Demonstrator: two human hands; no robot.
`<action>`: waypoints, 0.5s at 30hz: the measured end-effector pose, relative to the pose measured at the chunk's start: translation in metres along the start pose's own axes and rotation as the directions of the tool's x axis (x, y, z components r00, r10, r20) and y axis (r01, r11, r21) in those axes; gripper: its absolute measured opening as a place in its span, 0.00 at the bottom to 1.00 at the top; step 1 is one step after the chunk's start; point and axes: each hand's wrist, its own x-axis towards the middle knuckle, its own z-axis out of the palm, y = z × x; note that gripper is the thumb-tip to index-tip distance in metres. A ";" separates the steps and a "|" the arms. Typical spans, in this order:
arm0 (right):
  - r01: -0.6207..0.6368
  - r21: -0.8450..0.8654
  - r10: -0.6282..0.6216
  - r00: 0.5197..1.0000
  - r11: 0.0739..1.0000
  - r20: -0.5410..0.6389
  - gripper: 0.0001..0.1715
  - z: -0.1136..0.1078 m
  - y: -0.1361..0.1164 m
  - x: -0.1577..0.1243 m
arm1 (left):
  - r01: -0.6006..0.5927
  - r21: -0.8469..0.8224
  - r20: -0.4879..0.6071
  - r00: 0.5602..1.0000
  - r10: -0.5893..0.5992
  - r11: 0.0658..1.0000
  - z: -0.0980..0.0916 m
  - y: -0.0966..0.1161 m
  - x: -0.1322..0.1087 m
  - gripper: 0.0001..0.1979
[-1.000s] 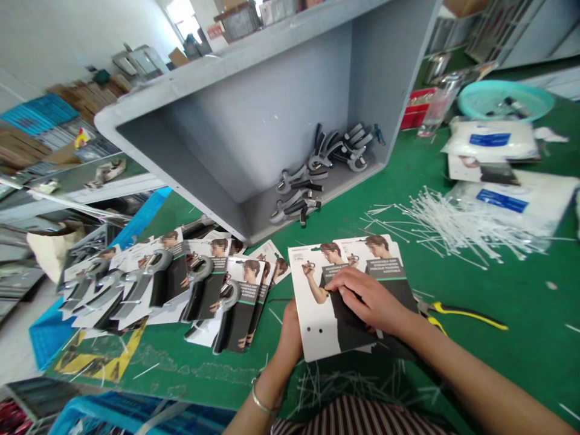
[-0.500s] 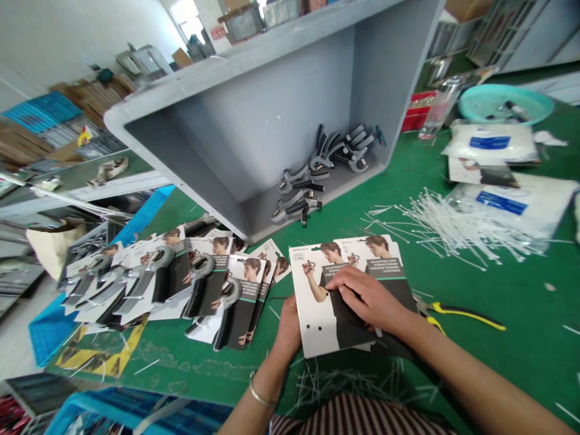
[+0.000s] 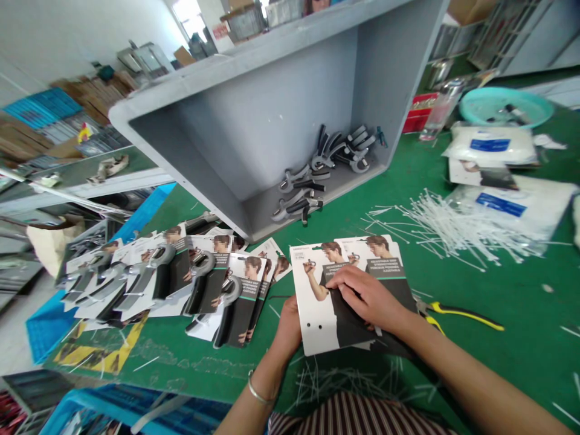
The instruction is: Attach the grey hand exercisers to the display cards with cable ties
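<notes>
Hardly anything had moved since the earlier frame; both hands kept their places, nearer than the grey bin. The right hand lay with its fingers bent and close together on one printed card, in front of the bin; whether they pinched it, I could not tell. The left hand was at the card's left edge, its fingers hidden, so their grip was unclear. At least two more cards lay partly under the right hand, with one pair of pliers beside its wrist. Near the bin's left front corner, at least five carded hand grips overlapped on the worktop. Right of the bin were uncounted cable ties and two white bags. The bin, on its side, contained at least five loose hand grips. Also right of it, one red box held small pieces, and one turquoise basin some dark items.
</notes>
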 end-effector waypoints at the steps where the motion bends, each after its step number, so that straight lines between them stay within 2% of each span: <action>1: -0.002 -0.001 0.002 1.000 1.000 -0.001 0.13 0.000 0.000 0.000 | 0.003 -0.003 -0.005 1.000 -0.003 1.000 0.000 -0.002 0.002 0.10; 7: -0.009 -0.020 0.009 1.000 1.000 0.001 0.13 0.000 -0.001 0.001 | 0.020 -0.009 -0.018 1.000 -0.020 1.000 -0.002 -0.011 0.012 0.08; 15: -0.001 -0.030 0.002 1.000 1.000 0.019 0.13 0.001 0.000 0.000 | 0.027 -0.110 -0.020 0.999 -0.029 0.994 0.000 -0.012 -0.004 0.13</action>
